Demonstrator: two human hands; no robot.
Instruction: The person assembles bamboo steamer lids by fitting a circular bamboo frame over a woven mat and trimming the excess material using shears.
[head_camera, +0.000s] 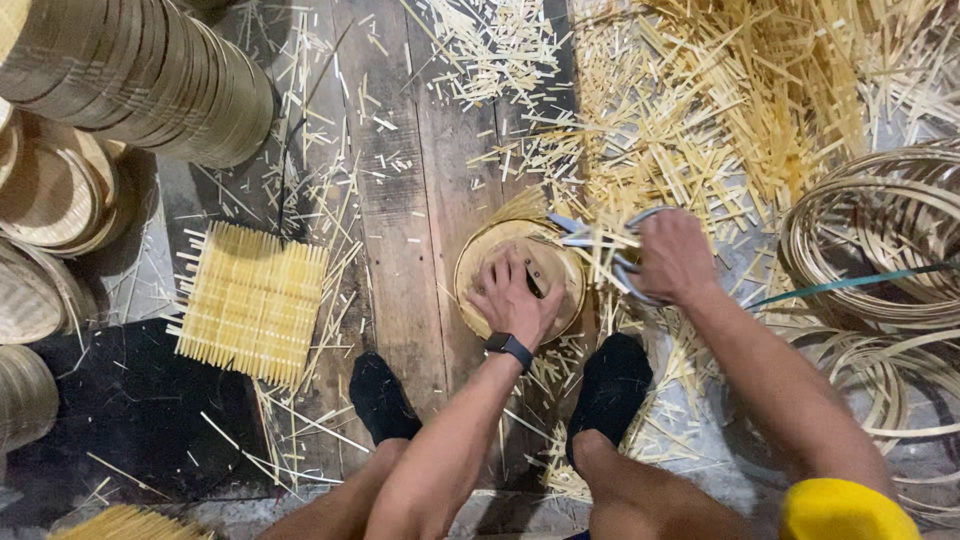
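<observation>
Closest to the viewer, two feet in black socks (380, 397) plant on the wooden floor (400, 200) on either side of a round bamboo tray (520, 275), bracing it between them. The left hand (512, 298) presses down flat on the tray, fingers spread, apparently to keep it from turning. Just right of the tray, the right hand (675, 257) is clenched around the handles of a pair of shears (600, 240), whose blades reach over the tray's rim where slat ends stick out. Left of the tray lies a square mat of woven bamboo slats (250, 300), apart from it. Right of the tray sit coiled bamboo hoops (880, 240). Beyond the tray, cut bamboo offcuts (720, 90) litter the floor, and far to its upper left stands a leaning stack of finished trays (140, 70).
</observation>
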